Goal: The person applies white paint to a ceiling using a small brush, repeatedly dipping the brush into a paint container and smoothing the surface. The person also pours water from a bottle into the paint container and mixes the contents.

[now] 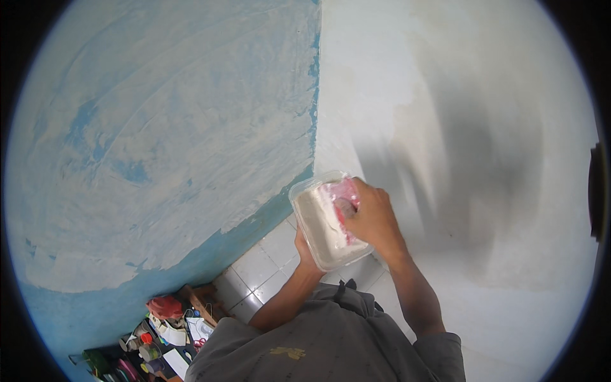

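Observation:
A clear plastic tub (334,262) with rounded corners is held up in front of my chest. Whitish paste (316,213) coats its inside. My left hand (306,251) supports the tub from its left side and underneath, with most of the fingers hidden behind it. In my right hand (377,216) is a pink flat scraper (344,190), gripped between thumb and fingers. White paste is smeared on the scraper, which is inside the tub along its right side. The scraper's lower edge is partly hidden, so I cannot tell how firmly it touches the tub.
Ahead, a blue wall (159,127) with patchy whitish coating meets a white wall (375,70) at a corner. Shadows fall on the white wall. White floor tiles (254,264) lie below. At lower left, a cluttered surface holds a red cloth (165,307), several containers (150,352) and papers (175,363).

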{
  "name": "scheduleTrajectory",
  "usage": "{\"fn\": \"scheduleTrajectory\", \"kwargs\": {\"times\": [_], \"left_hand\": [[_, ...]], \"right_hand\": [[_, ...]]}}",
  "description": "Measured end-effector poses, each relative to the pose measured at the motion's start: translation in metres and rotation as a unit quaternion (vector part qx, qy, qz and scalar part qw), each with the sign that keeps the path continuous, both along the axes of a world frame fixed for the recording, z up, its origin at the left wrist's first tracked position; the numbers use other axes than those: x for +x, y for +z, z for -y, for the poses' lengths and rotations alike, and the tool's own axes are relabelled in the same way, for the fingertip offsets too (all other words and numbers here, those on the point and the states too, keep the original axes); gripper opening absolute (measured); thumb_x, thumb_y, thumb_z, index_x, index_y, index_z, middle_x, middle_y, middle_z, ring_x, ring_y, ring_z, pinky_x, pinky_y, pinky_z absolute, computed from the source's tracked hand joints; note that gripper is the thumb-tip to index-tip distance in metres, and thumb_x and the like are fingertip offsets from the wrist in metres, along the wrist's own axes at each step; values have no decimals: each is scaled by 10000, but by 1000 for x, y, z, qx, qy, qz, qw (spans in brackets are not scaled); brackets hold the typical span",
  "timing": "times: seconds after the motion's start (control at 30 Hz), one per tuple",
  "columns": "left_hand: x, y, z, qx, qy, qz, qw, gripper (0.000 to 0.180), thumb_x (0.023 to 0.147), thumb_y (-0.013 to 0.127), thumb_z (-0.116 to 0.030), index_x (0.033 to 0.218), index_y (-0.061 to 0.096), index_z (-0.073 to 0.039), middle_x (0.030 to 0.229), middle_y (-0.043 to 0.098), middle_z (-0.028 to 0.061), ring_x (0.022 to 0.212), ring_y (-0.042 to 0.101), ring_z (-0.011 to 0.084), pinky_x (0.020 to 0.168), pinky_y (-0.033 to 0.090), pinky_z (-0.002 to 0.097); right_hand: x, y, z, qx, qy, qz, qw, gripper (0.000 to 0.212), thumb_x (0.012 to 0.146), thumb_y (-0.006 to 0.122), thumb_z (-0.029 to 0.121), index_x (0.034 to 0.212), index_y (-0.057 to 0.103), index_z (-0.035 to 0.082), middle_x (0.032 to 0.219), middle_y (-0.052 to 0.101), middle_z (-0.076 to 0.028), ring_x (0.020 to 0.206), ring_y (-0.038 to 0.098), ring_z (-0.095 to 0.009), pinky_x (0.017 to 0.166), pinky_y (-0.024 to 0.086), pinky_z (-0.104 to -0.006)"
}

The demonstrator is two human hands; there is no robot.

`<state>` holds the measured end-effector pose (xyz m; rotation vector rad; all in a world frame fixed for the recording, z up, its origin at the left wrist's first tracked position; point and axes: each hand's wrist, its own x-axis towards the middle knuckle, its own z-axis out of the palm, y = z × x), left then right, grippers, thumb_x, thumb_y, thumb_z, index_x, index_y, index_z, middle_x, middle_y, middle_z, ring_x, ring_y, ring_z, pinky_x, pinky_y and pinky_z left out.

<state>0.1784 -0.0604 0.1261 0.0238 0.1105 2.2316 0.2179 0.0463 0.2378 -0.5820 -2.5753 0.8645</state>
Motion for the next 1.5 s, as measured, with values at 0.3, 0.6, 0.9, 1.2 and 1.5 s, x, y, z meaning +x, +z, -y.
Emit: {"fn": "scheduleTrajectory", "kwargs": {"times": [0.3, 0.6, 0.9, 1.2, 1.5], "left_hand": [[-3, 1, -4, -36, 30, 18, 999, 633, 958, 382, -518, 1407, 425, -75, 1295, 551, 142, 1081, 604, 301, 810, 541, 441], [-5, -10, -4, -2, 20, -2, 1000, 617, 973, 363, -501, 1428, 398, -84, 1330, 529, 139, 1189, 559, 296, 985, 480, 441], [-7, -10, -4, -17, 19, 9, 1000, 612, 977, 365, -498, 1421, 404, -78, 1320, 535, 142, 1165, 572, 295, 949, 501, 423], [-10, -12, -3, 48, -2, -18, 999, 632, 973, 355, -517, 1440, 387, -93, 1371, 505, 147, 1232, 527, 306, 1024, 451, 471], [-10, -11, -3, -3, -9, -24, 1000, 675, 972, 323, -570, 1471, 347, -116, 1446, 445, 123, 1293, 482, 309, 1061, 418, 481]], "right_hand": [[-4, 6, 9, -22, 33, 17, 999, 249, 774, 675, 97, 969, 600, -38, 839, 651, -257, 818, 624, -455, 777, 488, -487], [-9, 6, 21, -3, 29, 63, 998, 267, 744, 678, 77, 975, 602, -33, 834, 651, -268, 789, 635, -451, 754, 498, -494], [-11, -4, 19, -6, 15, 45, 999, 296, 734, 688, 79, 995, 608, -34, 832, 655, -261, 802, 638, -443, 742, 505, -483], [-3, -2, 10, -1, -9, -1, 1000, 253, 761, 701, 98, 963, 612, -24, 865, 655, -252, 856, 630, -439, 769, 494, -482], [-1, 37, 4, 108, -37, 74, 991, 211, 755, 615, 21, 961, 587, -18, 828, 656, -221, 766, 625, -433, 687, 477, -504]]}}
